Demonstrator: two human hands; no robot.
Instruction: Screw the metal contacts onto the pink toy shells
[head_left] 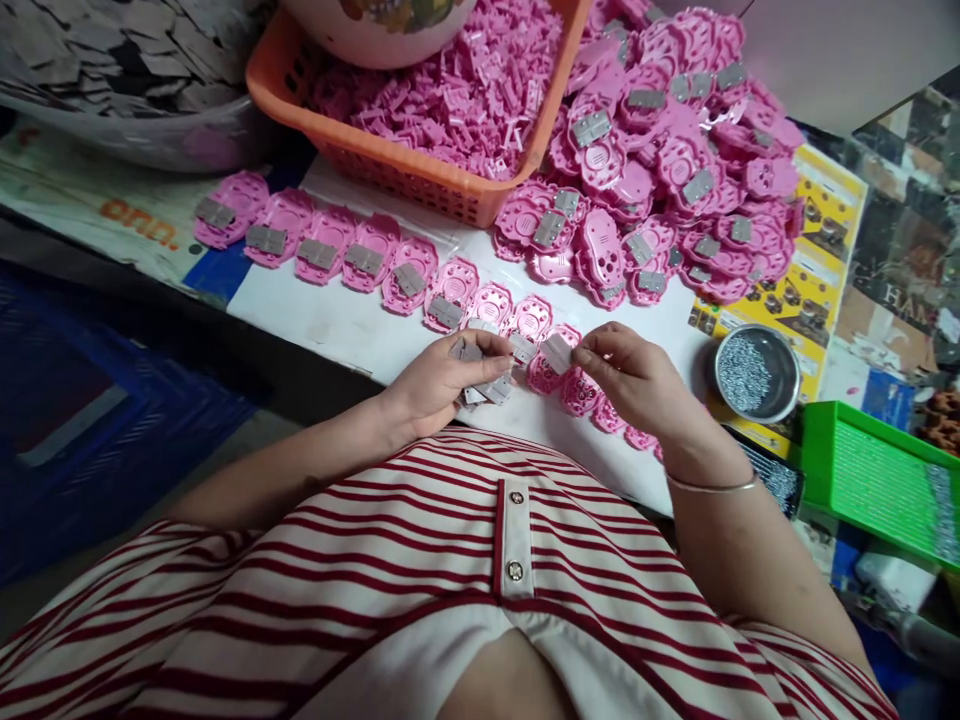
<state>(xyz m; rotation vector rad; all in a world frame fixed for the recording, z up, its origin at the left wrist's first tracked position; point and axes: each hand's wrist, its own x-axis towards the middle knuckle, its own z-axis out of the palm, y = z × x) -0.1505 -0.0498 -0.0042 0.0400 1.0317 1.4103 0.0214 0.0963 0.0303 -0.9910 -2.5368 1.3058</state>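
Observation:
My left hand (450, 380) is closed around several thin grey plates (487, 388) near the table's front edge. Between the thumb and fingers of my right hand (630, 375) is one grey plate (556, 353), held over a pink plastic shell (546, 378) in a long row. Shells to the left in the row, such as this pink shell (373, 252), carry a grey plate across their lower part. To the right, partly behind my right hand, a pink shell (579, 392) shows no plate. Whether the held plate touches its shell I cannot tell.
An orange basket (390, 165) of small pink parts stands behind the row. Right of it rises a heap of pink shells (667, 160). A metal bowl of screws (757, 372) and a green tray (862, 470) are at right; a tub of grey pieces (142, 130) is at left.

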